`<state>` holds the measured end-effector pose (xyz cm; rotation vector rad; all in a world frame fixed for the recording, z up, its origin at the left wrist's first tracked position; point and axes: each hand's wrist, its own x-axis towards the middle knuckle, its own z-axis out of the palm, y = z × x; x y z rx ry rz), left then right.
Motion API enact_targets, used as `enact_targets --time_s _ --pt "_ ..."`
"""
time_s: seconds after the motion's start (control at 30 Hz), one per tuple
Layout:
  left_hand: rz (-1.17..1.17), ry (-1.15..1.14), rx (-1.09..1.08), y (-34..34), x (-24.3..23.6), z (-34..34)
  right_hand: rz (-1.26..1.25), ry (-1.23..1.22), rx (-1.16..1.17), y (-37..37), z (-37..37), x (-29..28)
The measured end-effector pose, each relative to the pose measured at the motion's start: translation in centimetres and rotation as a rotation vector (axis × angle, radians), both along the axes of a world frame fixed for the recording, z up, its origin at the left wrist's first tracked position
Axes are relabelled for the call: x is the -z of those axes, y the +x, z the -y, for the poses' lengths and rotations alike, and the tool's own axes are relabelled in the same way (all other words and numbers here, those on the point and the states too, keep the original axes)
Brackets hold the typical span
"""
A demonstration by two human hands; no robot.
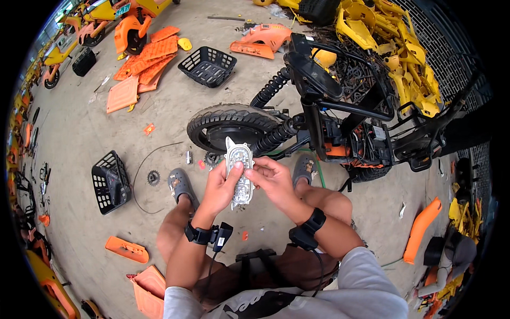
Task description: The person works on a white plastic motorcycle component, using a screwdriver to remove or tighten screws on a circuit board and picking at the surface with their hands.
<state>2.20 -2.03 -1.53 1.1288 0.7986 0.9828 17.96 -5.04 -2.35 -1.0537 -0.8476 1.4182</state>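
Observation:
Both my hands hold an oblong, silvery, clear-faced part (pixel 244 191) that looks like a vehicle light, with small tabs along its rim. It stands lengthwise between my knees. My left hand (pixel 218 185) grips its left edge, with the thumb on the face. My right hand (pixel 274 179) pinches the right side, its thumb also on the face; the other fingertips are partly hidden behind it. Just beyond my hands is the black tyre (pixel 228 118) of a stripped-down electric scooter (pixel 340 103), with coil springs and exposed wiring.
A black basket (pixel 110 183) sits left, another (pixel 207 66) ahead. Orange panels (pixel 151 61) lie stacked at far left; a curved orange piece (pixel 422 231) is at right. Yellow body shells (pixel 366 26) pile up behind the scooter. A thin cable (pixel 139 183) and a small sprocket (pixel 153 177) lie left of my foot.

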Motion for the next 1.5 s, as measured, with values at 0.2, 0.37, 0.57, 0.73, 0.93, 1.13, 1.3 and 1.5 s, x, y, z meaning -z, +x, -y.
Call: enact_targets --time_s 0.2,0.37,0.57,0.73,0.93,1.13,1.3,1.5 --pt "-0.02 0.0 -0.06 0.1 0.4 0.2 0.027 0.03 0.001 -0.4 -0.2 -0.4" --pt "-0.064 0.021 -0.068 0.1 -0.6 0.4 -0.004 0.077 -0.022 -0.2 -0.3 0.4" --pt "-0.057 0.003 -0.063 0.0 0.0 0.0 0.023 0.084 -0.016 -0.3 -0.4 -0.2" --pt "-0.053 -0.161 -0.006 -0.4 0.0 -0.5 0.017 0.032 -0.041 0.2 -0.2 -0.3" --pt "0.026 -0.186 0.025 -0.4 -0.2 -0.5 0.01 0.051 -0.024 0.2 -0.2 0.4" --pt "0.04 -0.209 0.05 -0.7 -0.2 -0.6 0.015 0.081 0.002 0.2 -0.4 0.4" --pt "0.052 -0.181 0.05 -0.8 0.1 -0.5 -0.015 0.087 -0.01 0.3 -0.3 0.3" --pt "0.051 -0.184 0.055 -0.7 0.0 -0.6 0.017 0.142 -0.002 0.2 -0.3 0.4"
